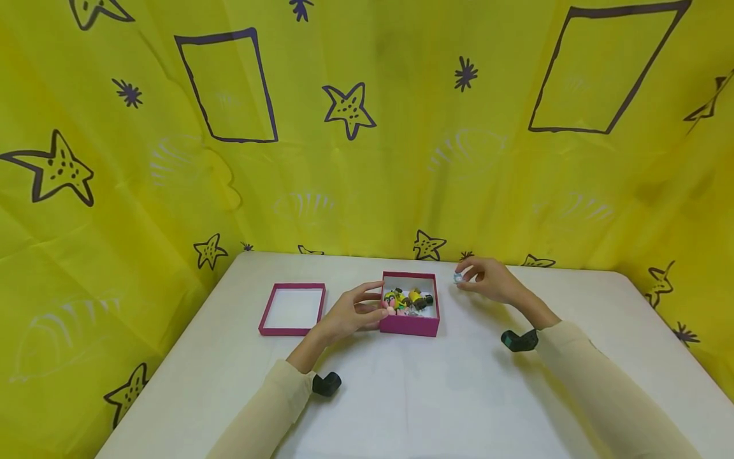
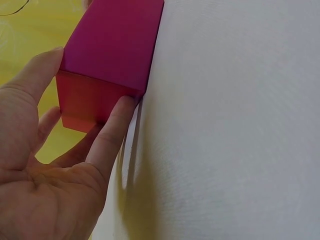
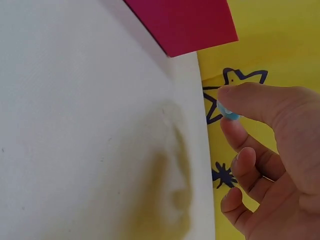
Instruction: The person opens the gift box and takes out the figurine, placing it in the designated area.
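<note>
A magenta box (image 1: 408,326) stands on the table, its white inside holding several small colourful figurines (image 1: 401,299) in yellow, green, pink and dark tones. At the box's left wall is my left hand (image 1: 351,313), its extended fingers and thumb touching that side. In the left wrist view the fingertips (image 2: 126,102) press against the box's end face (image 2: 90,97). Right of the box, my right hand (image 1: 487,279) pinches a small light-blue piece (image 3: 228,111) between thumb and index finger, held above the table. Most of the piece is hidden by the fingers.
Left of the box lies a shallow magenta lid (image 1: 292,331), its white inside facing up. A white cloth covers the table (image 1: 367,408). Behind and at both sides hangs a yellow curtain (image 1: 401,178) printed with starfish and shells.
</note>
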`<state>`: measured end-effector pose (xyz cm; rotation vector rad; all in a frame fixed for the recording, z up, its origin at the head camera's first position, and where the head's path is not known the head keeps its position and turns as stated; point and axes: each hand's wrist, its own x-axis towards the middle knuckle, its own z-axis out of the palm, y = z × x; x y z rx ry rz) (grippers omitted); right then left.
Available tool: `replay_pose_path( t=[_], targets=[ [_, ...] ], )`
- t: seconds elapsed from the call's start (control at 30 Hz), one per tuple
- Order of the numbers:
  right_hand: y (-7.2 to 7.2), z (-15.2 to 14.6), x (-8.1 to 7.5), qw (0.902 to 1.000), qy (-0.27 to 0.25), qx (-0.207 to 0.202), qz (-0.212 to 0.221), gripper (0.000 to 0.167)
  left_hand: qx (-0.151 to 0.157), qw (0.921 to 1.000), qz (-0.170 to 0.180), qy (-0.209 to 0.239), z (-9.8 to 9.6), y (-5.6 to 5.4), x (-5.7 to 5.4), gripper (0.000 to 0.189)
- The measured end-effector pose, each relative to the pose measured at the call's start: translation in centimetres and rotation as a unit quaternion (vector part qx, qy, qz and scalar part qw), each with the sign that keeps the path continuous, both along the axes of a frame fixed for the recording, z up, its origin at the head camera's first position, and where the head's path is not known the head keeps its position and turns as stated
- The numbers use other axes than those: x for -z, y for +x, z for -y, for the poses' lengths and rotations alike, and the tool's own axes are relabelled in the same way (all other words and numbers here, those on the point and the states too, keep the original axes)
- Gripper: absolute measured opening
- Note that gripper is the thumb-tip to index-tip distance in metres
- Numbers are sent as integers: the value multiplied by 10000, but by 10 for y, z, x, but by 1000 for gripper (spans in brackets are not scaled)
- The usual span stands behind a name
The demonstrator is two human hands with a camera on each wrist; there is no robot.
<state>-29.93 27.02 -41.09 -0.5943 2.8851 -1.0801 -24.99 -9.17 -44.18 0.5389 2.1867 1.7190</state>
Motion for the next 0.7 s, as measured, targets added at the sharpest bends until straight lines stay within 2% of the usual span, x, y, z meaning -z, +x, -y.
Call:
replay_pose_path(
  t=[0.27,0.7],
  targets=[
    [-5,-3,13,9989,75,247,392,26,-32,10000,-39,9,0,0,2,68],
    [-9,-3,21,9984,182,383,381,26,33,9998,-52,181,-1,-3,3,70]
  ],
)
